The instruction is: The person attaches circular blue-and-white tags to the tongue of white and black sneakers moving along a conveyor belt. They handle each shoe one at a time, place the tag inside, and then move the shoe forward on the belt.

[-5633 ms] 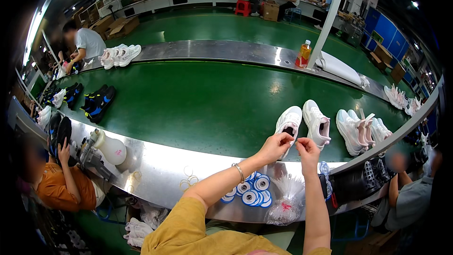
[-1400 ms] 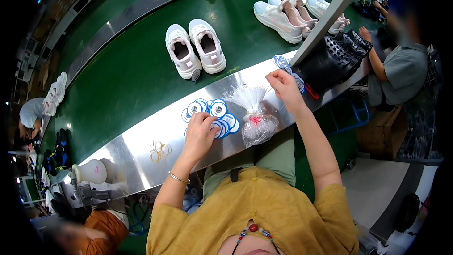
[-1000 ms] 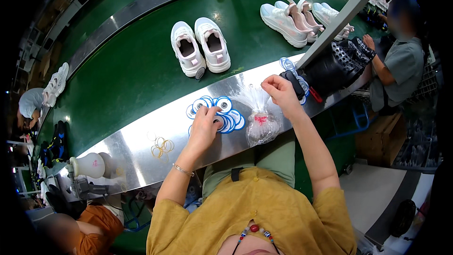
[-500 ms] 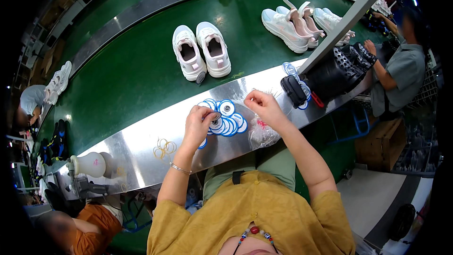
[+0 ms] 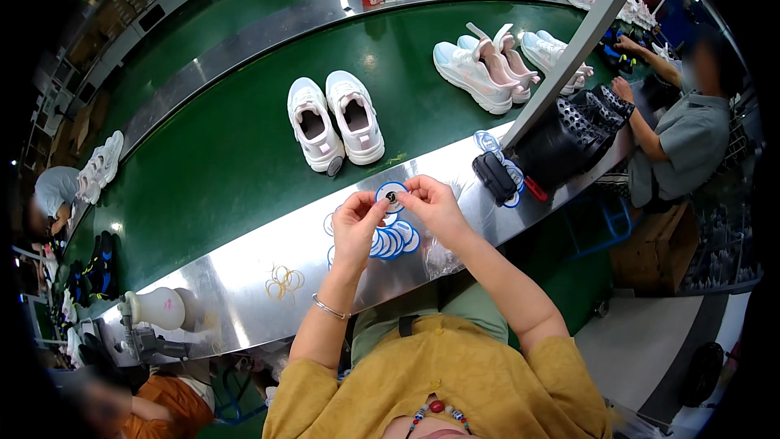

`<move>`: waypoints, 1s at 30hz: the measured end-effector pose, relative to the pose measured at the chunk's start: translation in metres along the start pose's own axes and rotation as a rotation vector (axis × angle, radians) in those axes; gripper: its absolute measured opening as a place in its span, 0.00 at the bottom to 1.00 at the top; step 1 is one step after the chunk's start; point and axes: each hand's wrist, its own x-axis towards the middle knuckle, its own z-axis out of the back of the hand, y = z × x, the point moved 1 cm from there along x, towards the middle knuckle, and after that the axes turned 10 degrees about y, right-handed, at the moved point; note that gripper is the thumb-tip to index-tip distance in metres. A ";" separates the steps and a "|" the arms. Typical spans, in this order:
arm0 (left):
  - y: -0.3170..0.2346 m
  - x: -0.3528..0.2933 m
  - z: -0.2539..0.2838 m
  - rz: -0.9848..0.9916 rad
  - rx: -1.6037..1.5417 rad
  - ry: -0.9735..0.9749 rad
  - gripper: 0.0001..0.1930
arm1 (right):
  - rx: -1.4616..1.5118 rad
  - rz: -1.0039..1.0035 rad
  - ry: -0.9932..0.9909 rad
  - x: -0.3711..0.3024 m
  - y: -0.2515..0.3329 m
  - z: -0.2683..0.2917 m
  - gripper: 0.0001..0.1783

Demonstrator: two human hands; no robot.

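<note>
Both my hands are raised over the metal ledge and meet at a round white tag (image 5: 392, 188) with a blue rim and a dark centre. My left hand (image 5: 356, 226) pinches its lower left side, while the fingertips of my right hand (image 5: 435, 205) close on its right side. Whether a thin fastener is also between my fingers is too small to tell. Below them, several more blue-rimmed round tags (image 5: 393, 241) lie overlapped on the ledge, partly covered by my left hand. A clear plastic bag (image 5: 439, 261) rests beside them, half hidden under my right forearm.
Ahead on the green belt (image 5: 219, 162) stands a pair of white sneakers (image 5: 354, 116), a grey disc at one heel. More sneakers (image 5: 474, 77) stand right. The ledge holds yellow rubber bands (image 5: 284, 282), a black pouch (image 5: 495, 177) and black boots (image 5: 561, 134). A slanted post (image 5: 573, 53) rises near a co-worker (image 5: 691, 134).
My right hand has come left from above the plastic bag to the tag, and my left hand has turned the tag face up. The whole view has shifted, showing more of the far side.
</note>
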 end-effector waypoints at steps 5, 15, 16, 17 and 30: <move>-0.002 0.005 -0.009 -0.073 0.143 -0.063 0.05 | -0.379 0.205 -0.125 -0.010 0.024 -0.005 0.06; -0.006 0.005 -0.025 -0.371 0.538 -0.113 0.05 | -0.691 0.390 -0.134 -0.010 0.036 -0.002 0.04; -0.016 -0.001 -0.027 -0.426 0.609 -0.116 0.05 | -0.718 0.398 -0.140 -0.012 0.039 -0.007 0.04; -0.021 -0.010 -0.028 -0.406 0.625 -0.106 0.04 | -0.745 0.408 -0.144 -0.018 0.039 -0.015 0.04; -0.049 -0.041 -0.019 -0.130 -0.021 0.130 0.04 | -0.837 0.584 0.000 -0.059 0.071 -0.032 0.03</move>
